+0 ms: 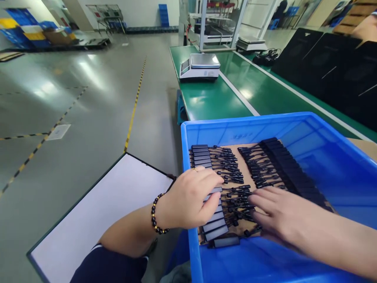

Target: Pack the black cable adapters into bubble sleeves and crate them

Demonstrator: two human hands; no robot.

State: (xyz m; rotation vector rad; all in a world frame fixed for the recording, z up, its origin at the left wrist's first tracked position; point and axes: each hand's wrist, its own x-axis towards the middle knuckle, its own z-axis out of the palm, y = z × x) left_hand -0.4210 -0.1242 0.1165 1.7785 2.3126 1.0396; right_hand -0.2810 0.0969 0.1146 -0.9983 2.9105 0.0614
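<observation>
A blue plastic bin (pixel 294 129) holds a brown cardboard sheet (pixel 246 179) with two rows of small black flat parts with cords (pixel 275 161) laid side by side. My left hand (pixel 188 198), with a ring and a bead bracelet, curls over the left row, its fingers and thumb pinching one of the flat black parts. Flat on the cords and the right row lies my right hand (pixel 279 214), its fingers stretched out. It grips nothing that I can see.
A white board with a dark frame (pixel 100 212) lies to the left of the bin. Beyond the bin runs a green bench (pixel 212 98) with a weighing scale (pixel 200 66). Black panels (pixel 332 67) stand at the right. Grey floor with yellow-black lines spreads left.
</observation>
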